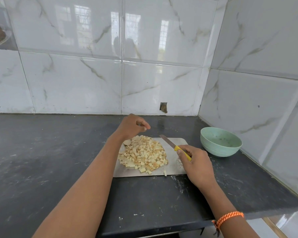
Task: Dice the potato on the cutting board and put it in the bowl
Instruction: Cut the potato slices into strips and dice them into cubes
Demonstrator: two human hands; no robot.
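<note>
My right hand (194, 162) grips the knife (175, 147), blade w/ tip angled away over the cutting board (175, 169). Left hand (133, 125) hovers past the potato dice (143, 154), fingers loosely curled, holding nothing. Dice heaped mid-board; bowl (220, 143) sits just right on the surface, apart from the board. Risk: dice spill onto the surface btw board & bowl if I scrape fast.
</note>
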